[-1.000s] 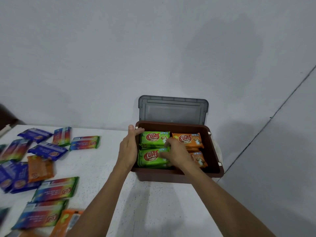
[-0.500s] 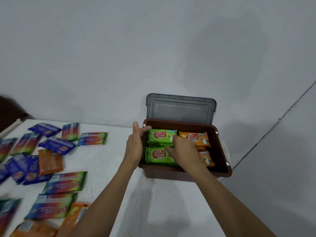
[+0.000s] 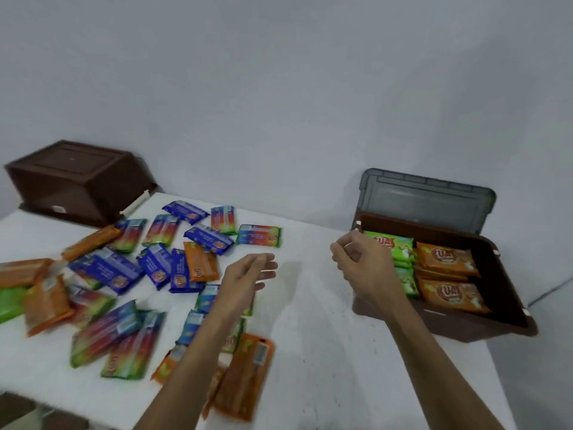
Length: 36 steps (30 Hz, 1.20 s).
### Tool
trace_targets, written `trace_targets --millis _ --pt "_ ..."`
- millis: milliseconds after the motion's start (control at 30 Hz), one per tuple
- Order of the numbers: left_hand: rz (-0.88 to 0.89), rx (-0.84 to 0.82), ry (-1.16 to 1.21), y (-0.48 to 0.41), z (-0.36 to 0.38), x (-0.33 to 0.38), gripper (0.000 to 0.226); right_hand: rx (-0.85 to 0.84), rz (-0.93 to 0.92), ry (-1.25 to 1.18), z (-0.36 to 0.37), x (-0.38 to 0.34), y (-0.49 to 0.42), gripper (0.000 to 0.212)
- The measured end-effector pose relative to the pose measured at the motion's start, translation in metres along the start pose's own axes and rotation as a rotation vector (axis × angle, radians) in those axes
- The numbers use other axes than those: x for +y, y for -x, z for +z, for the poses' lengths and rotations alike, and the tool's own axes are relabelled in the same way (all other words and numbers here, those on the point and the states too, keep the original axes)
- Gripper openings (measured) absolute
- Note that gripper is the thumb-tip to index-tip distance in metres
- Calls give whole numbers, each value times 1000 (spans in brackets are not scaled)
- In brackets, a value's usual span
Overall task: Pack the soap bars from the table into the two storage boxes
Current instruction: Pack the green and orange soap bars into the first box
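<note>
Storage box [image 3: 449, 328] part-filled; many soap bars [image 3: 200, 265] remain on worktop [image 3: 310, 321]; second box [image 3: 77, 181] apparently unused; left hand [image 3: 248, 274], right hand [image 3: 362, 265] empty, relaxed.

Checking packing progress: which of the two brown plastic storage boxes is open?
The brown plastic box on the right, grey lid raised, green bars and orange bars inside; the left brown box lies overturned.

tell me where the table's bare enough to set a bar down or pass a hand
Bare: the white table strip between the loose soap bars and the open box, wall to near edge. Crowded: the left half, bars overlapping up to the upturned box.
</note>
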<state>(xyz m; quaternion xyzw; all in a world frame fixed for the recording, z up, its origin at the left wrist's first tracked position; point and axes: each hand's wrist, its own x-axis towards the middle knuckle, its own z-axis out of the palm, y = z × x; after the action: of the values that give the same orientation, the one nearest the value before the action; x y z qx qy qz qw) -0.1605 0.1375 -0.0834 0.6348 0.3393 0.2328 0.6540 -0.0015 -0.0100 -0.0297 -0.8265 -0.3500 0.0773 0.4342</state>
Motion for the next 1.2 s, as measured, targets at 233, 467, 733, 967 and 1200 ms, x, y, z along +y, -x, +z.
trace_targets --millis 233,467,733,967,1200 --pt "49 136 -201 11 -149 -30 20 -127 -7 39 127 -58 3 14" --pt "109 362 -448 4 -261 -51 14 -253 48 44 226 -82 -11 15" --pt "-160 748 -827 -9 -347 -82 31 -342 99 268 286 -90 -18 39" --pt "-408 824 -660 -7 -369 -83 52 -284 115 325 300 -81 -23 28" --pt "-545 781 -649 -10 -382 -72 75 -278 91 282 300 -82 -24 26"
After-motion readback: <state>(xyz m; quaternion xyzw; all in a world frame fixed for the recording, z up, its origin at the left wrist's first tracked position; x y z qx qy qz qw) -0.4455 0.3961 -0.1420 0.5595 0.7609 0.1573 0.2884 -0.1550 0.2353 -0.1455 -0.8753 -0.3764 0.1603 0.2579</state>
